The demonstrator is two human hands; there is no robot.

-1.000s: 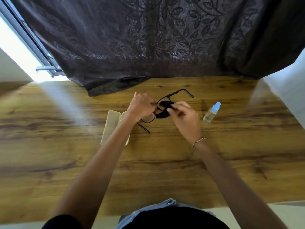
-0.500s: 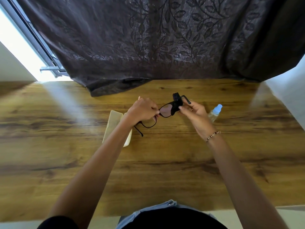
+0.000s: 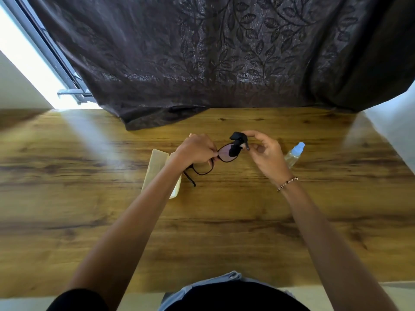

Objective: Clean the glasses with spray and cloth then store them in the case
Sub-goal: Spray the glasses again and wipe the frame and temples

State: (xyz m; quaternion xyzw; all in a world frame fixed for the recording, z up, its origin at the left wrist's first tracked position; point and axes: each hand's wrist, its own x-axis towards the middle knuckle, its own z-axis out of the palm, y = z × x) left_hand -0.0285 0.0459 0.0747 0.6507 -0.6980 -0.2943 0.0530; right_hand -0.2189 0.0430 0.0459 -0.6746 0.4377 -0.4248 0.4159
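Dark-framed glasses (image 3: 222,154) hang above the wooden table (image 3: 224,221). My left hand (image 3: 196,150) grips them at the bridge, over the left lens. My right hand (image 3: 263,151) pinches a small black cloth (image 3: 235,143) folded over the outer edge of the right lens. One temple arm (image 3: 189,179) hangs down toward the table. The beige glasses case (image 3: 155,169) lies open on the table, partly under my left forearm. A small clear spray bottle (image 3: 294,153) with a pale blue cap lies on its side just right of my right hand.
A dark leaf-patterned curtain (image 3: 213,63) hangs along the back of the table, its hem resting on the wood. A bright window frame (image 3: 49,55) stands at the far left. A white wall edge (image 3: 397,126) borders the table's right side.
My right hand and the cloth have slid from the middle of the right lens outward and up to its outer edge. The glasses have tilted slightly; the left hand keeps its hold.
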